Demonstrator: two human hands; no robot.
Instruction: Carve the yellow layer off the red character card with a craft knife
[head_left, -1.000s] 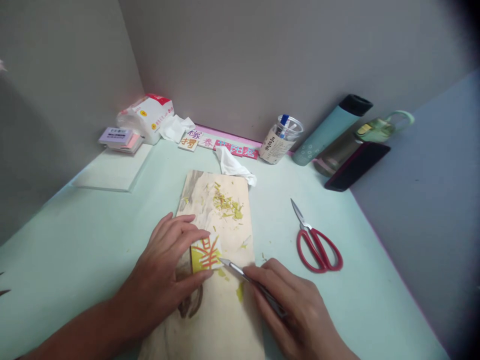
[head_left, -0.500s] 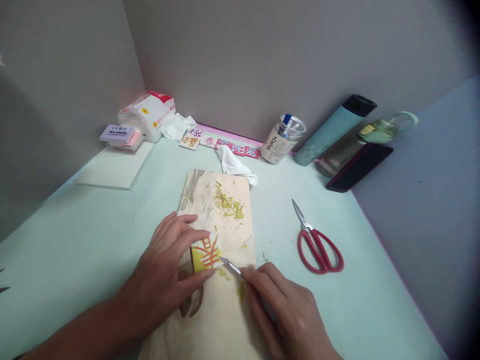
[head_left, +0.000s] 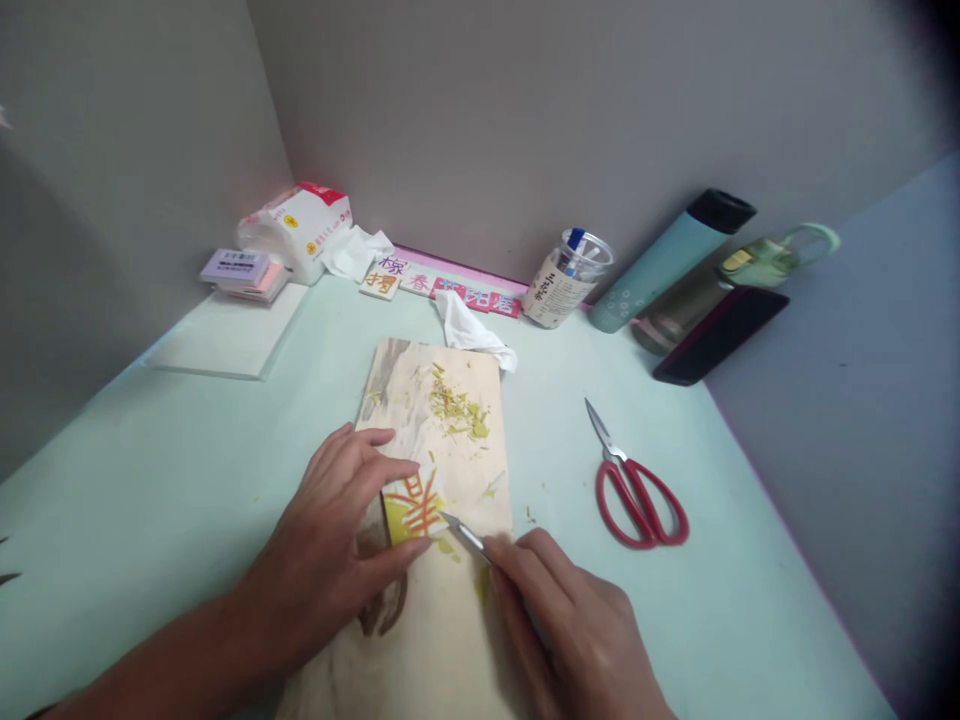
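My right grip (head_left: 566,610) is what has changed: over the last second it swings in closer to the board (head_left: 420,665), so the back of the knife (head_left: 471,538), visible a moment ago, now lies hidden under my palm. A yellow scrap (head_left: 481,584) on the wood beside my fingers, bright a second back, falls into their shade. The tip barely shifts — it sits at the right edge of the block (head_left: 417,508), next to a bit of yellow, though I cannot tell whether it bites into it.

My left grip (head_left: 337,530) stays as it was, thumb at the near edge and index finger at the far one, clamped on the block, which lies flat on the board and keeps its place. My right is closed round the knife, held like a pen.

To me this looks like a new hold and angle for carving at that edge, not a fresh cut: between the pictures I see no more yellow come away. White shows around the orange strokes, while yellow remains at the left and lower left — so I judge the carving unfinished. The shavings (head_left: 459,410) lie heaped farther up the board, unchanged.
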